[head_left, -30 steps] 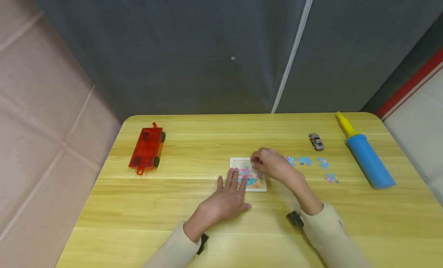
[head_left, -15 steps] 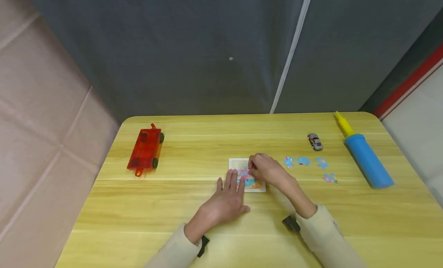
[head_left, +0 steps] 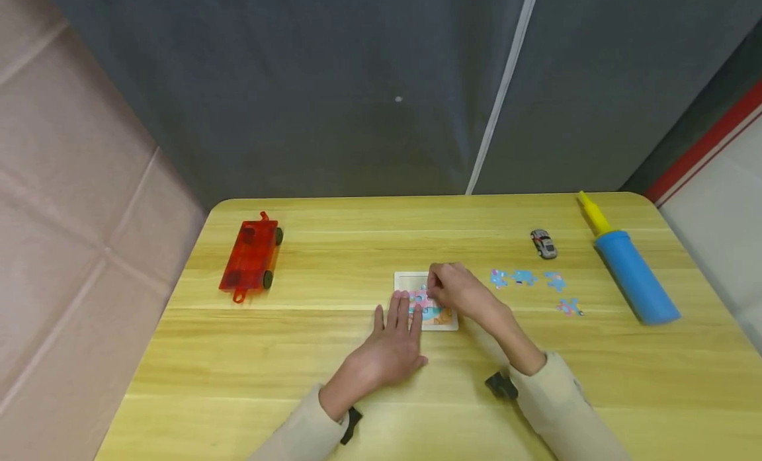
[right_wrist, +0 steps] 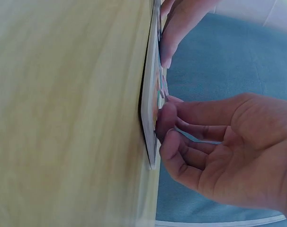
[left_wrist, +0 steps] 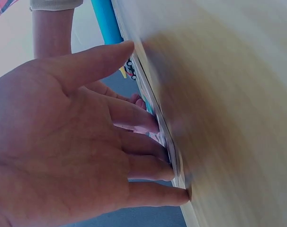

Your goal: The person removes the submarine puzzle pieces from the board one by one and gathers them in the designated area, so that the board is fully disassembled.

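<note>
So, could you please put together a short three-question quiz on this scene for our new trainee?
1. Multiple choice: in the head view, which of these lies farthest to the right? A) red cart, B) blue pump, C) toy car.
2. True or false: the left hand is touching the puzzle tray.
3. Short answer: which of the two hands is nearer to the loose puzzle pieces on the table?

Key: 1. B. 2. True. 3. The right hand.
</note>
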A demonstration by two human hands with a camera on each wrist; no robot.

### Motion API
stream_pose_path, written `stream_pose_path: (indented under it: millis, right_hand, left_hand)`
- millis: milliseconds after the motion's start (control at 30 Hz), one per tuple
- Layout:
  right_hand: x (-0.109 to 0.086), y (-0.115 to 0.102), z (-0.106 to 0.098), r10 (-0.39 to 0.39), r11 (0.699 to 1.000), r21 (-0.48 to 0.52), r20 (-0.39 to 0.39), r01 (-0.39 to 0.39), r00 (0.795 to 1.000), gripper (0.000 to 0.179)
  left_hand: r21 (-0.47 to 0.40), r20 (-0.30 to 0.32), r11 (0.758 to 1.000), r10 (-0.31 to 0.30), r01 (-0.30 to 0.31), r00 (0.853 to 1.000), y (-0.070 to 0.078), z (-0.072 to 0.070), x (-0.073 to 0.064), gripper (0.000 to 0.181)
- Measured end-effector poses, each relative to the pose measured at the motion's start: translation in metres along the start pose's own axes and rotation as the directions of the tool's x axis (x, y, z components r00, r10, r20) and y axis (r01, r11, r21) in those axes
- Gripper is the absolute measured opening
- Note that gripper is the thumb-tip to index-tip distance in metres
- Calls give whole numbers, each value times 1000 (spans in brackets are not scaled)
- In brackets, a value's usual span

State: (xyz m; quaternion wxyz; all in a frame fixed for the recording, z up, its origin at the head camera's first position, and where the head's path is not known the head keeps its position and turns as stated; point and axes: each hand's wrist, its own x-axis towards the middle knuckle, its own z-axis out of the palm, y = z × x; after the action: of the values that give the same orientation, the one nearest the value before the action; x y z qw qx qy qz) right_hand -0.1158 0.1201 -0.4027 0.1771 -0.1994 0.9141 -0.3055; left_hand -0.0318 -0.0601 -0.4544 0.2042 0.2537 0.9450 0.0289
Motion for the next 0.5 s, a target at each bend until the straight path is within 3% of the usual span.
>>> stream_pose_path:
  millis: [133,367,500]
  right_hand:
    - [-1,0,-1,10,998,56,-4,-9,1000,16]
    - [-1,1,-2,12,995,97,-22,-10,1000,17]
    - [-1,2,-2,32,990,138,-13,-30,999,15]
  left_hand:
    - [-24,21,1000,-6,7,1000,3,-4,-2,91]
    - [46,55,998,-42,40,998,20,-43,-24,84]
    - [56,63,998,-46,42,997,23,-52,-29,81]
